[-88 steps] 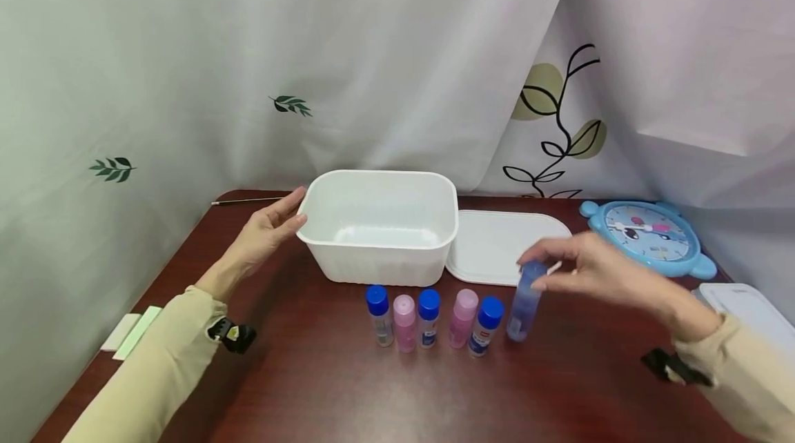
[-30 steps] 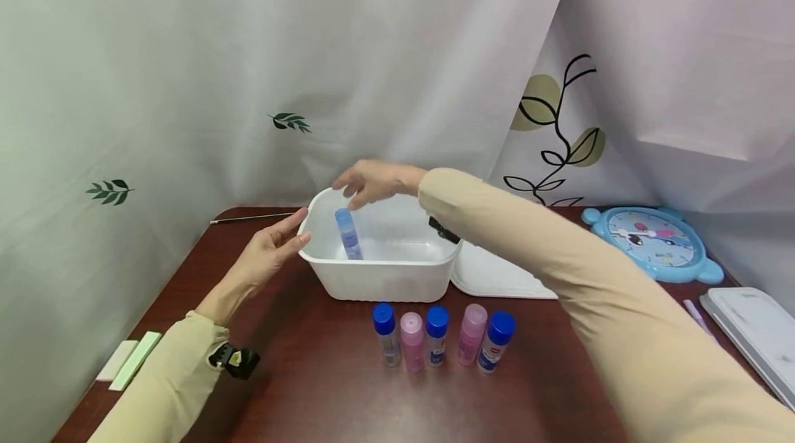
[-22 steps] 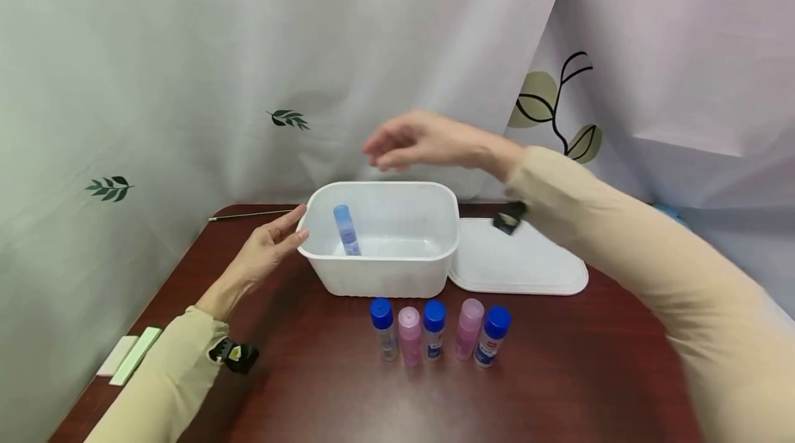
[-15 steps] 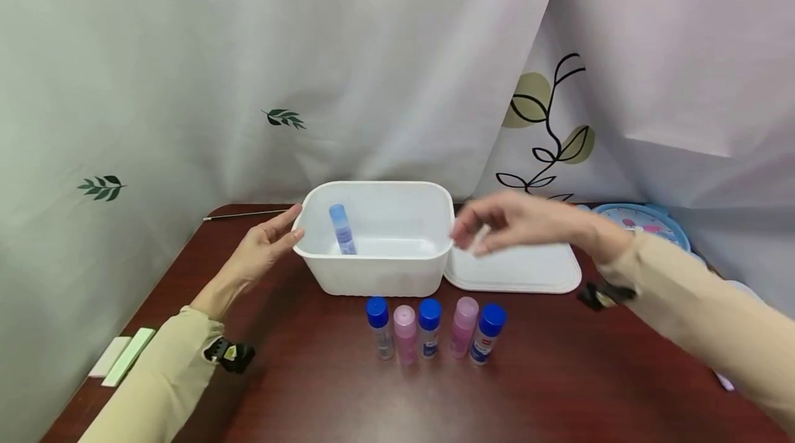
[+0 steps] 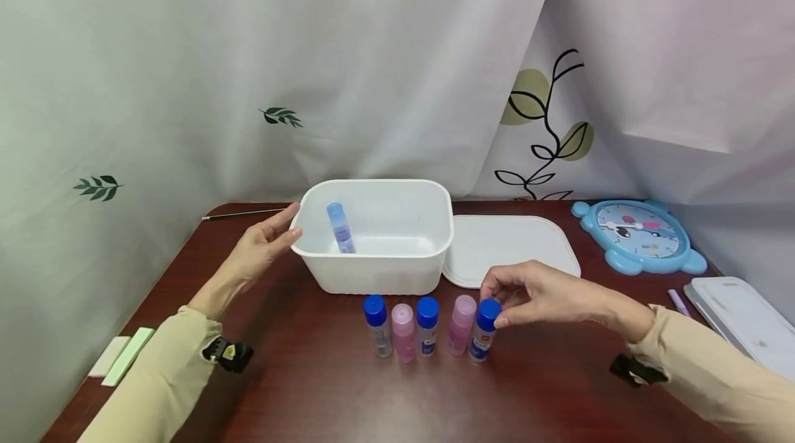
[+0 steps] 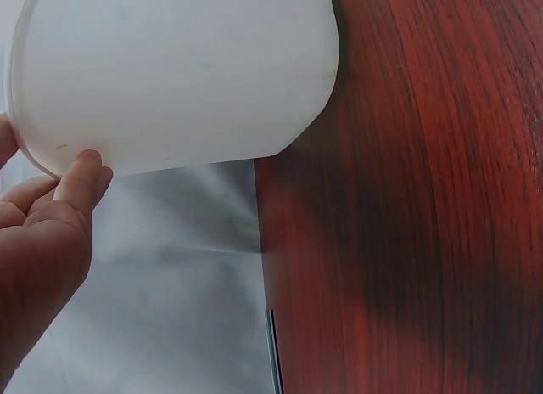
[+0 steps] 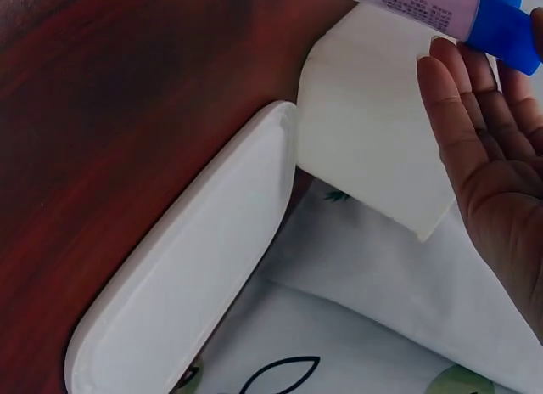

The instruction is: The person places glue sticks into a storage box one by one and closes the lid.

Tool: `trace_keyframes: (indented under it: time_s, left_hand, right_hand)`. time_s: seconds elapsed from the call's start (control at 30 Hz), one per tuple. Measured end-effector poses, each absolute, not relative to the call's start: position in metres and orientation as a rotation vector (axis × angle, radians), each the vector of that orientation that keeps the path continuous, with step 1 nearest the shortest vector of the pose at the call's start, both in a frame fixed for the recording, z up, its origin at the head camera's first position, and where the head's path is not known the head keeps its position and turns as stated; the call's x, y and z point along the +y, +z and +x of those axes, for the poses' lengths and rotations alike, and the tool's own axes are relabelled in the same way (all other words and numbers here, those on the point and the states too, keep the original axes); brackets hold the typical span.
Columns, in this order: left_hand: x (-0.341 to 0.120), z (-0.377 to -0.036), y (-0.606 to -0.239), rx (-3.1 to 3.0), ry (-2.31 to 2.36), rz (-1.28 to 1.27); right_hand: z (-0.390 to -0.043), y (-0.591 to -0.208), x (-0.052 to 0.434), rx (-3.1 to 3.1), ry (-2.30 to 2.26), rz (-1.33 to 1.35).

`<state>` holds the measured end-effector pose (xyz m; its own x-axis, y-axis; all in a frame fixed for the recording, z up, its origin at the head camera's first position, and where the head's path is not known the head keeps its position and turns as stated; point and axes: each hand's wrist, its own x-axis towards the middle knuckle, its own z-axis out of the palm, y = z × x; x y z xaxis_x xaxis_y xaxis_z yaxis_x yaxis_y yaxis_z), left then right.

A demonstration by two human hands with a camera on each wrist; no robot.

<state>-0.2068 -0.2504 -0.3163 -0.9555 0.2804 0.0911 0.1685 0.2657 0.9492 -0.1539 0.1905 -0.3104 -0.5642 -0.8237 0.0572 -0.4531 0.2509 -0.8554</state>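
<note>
Bottle (image 5: 482, 330), blue cap, right end of the row on table (image 5: 310, 381): right hand (image 5: 540, 293) pinches its cap. Left hand (image 5: 261, 250), fingers straight, rests against tub (image 5: 373, 270) holding one bottle.

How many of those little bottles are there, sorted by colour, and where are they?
Blue-capped bottles in the row: 3, the last touched by the right hand.
Pink bottles in the row: 2.
Blue bottle inside the white tub: 1.
Total: 6.
</note>
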Motion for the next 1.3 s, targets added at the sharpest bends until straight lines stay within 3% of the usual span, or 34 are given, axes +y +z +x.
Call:
trace_keyframes:
  time_s: [0.2,0.37,0.57,0.93,1.3]
  left_hand:
    - [-0.252,-0.207,-0.318,2.426,1.785,0.43]
    - [-0.252,-0.209,-0.318,2.443,1.773,0.43]
    - [-0.254,-0.208,-0.316,2.448,1.773,0.437]
    - [-0.252,-0.205,-0.319,2.443,1.78,0.417]
    - [-0.253,-0.208,-0.32,2.438,1.78,0.44]
  right_hand:
    - [-0.17,-0.288,0.202,2.216,-1.17,-1.227]
    - [-0.195,-0.23,0.208,2.255,-1.288,-1.251]
    - [-0.229,-0.182,0.168,2.333,-1.49,-1.153]
    - [-0.271,-0.226,0.037,2.259,-1.307,-1.031]
    - [-0.275,-0.26,-0.018,2.187,-1.028,-0.982]
